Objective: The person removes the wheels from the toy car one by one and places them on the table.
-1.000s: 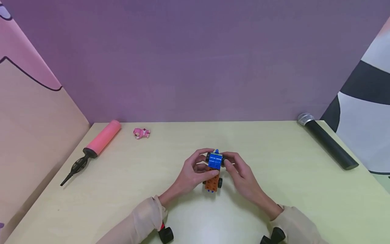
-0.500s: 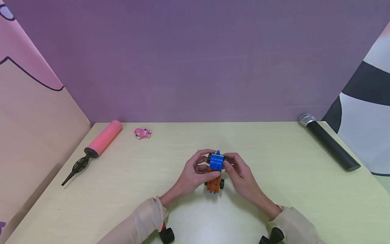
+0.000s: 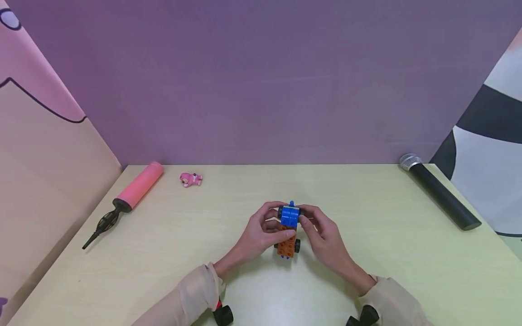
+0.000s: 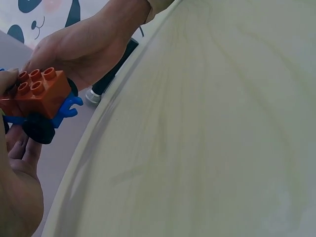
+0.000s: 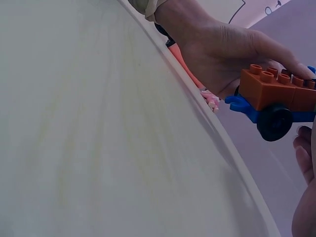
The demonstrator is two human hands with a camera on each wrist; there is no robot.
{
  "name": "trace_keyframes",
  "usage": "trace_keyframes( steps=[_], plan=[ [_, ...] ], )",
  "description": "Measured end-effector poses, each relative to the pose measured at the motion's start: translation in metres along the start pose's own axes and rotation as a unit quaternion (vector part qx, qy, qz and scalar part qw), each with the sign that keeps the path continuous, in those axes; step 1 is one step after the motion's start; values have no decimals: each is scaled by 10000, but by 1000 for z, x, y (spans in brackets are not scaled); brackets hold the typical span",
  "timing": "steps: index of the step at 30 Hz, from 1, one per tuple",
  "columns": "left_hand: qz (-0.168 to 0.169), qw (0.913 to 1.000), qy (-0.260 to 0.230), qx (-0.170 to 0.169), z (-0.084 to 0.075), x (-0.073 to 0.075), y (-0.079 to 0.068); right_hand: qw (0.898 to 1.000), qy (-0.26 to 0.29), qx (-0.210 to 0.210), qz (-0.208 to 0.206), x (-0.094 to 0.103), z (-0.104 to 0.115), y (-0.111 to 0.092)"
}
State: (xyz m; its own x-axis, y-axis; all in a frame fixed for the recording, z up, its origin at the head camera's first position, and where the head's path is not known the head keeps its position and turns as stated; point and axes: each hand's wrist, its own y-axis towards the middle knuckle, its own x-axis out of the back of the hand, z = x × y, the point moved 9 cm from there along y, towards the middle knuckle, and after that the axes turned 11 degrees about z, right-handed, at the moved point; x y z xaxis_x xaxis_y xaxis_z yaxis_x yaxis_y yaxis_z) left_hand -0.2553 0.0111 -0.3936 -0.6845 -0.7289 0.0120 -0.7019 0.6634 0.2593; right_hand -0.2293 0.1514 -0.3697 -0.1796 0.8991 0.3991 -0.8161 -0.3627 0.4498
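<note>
From where I stand, the pump [image 3: 138,186] lies slantwise along the left of the table [image 3: 171,240], its black nozzle pointing to the lower left of the frame. Right of it, near the far edge, lies the little pink bear [image 3: 190,179]. Just below the middle of the frame comes the left hand [image 3: 258,234], curled round the left side of the car [image 3: 289,222], its thumb laid across the top. The car is a touch right of centre, held between both hands and, judging by the shadow, off the tabletop. It looks largely put together to me: the blue block [image 3: 290,216] sits at the end away from the person, the orange block [image 3: 287,249] is nearer with its studs bare, wheels [image 5: 275,122] flank it, and a blue hook [image 5: 239,103] juts from the near end. What is left is harder to judge; the car is in the fingers, not set down, and whether any piece is lacking I cannot tell. The right hand [image 3: 326,237] pinches the car's right side by the blue block; whether it presses or turns something there is hidden. Over on the right of the frame the mic [image 3: 442,194] lies aslant, silver head toward the purple wall [image 3: 261,81]
</note>
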Motion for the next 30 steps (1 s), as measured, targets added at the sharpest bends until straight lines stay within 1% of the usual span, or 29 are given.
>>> trace_keyframes(
  steps=[10, 19, 22, 26, 30],
  plan=[
    [22, 10000, 42, 84, 2, -1, 1, 9996, 127, 239, 74, -3, 3, 0],
    [127, 9998, 105, 96, 1, -1, 0, 9999, 96, 96, -22, -1, 1, -1],
    [223, 9995, 154, 160, 0, -4, -1, 10000, 47, 23, -39, 0, 0, -1],
    [356, 9990, 52, 260, 1, -8, -1, 9999, 8, -90, -47, 1, -2, -2],
    [397, 9987, 36, 305, 1, -9, -1, 9999, 34, -98, -51, 2, -3, -2]
  ],
)
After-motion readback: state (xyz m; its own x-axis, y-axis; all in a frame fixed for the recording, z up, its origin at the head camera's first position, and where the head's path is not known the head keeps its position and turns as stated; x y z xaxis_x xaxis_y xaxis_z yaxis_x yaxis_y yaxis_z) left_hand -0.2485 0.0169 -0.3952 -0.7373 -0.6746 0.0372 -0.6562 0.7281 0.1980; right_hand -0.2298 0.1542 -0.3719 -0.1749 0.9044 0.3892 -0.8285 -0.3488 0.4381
